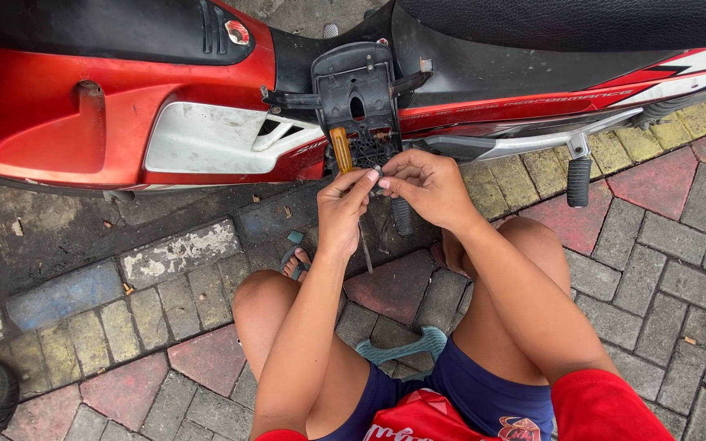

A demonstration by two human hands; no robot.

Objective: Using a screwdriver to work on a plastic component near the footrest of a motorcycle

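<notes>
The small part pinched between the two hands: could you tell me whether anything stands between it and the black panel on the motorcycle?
Nothing visible does. The left hand and right hand pinch the small part just below the black panel. The screwdriver, in the left hand, lies beside it, not across.

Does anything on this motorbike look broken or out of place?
Yes. A black plastic panel hangs loose off the side of the red motorbike, leaving its ribbed inner parts bare. The white side cover looks scuffed and dirty. The left hand holds a screwdriver, and the right hand pinches a small part beside it.
</notes>
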